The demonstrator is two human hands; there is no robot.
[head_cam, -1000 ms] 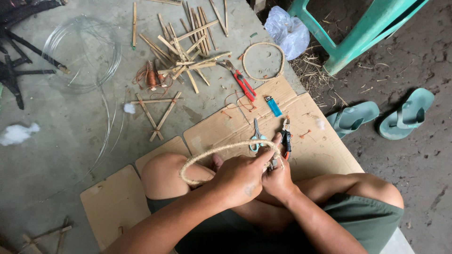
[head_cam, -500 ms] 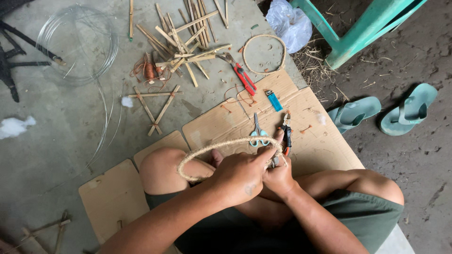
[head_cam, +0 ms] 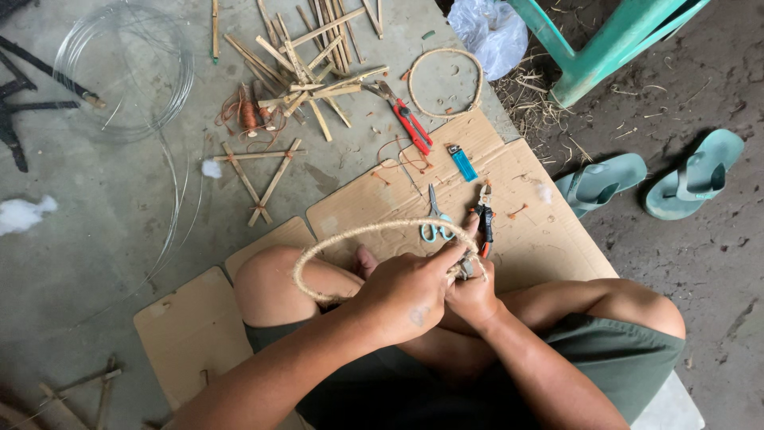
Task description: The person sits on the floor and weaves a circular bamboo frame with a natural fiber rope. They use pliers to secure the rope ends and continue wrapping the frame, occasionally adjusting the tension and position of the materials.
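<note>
Twine-wrapped ring [head_cam: 350,239] held over the lap, just below the scissors [head_cam: 434,223] and pliers [head_cam: 484,220] on the cardboard [head_cam: 525,183]. Left hand [head_cam: 406,291] closed on the rim near 3 o'clock; right hand [head_cam: 473,291] pinching beside it. Probably light, springy, rough enough to grip; best held by the wrapped rim, not squeezed.

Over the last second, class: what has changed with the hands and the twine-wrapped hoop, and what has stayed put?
Little changed. Both hands, left hand and right hand, keep gripping the twine-wrapped round hoop at its right side; the hoop has tilted only slightly over the knee. The small scissors, blue lighter, red-handled pliers and brown cardboard sheet lie where they were.
</note>
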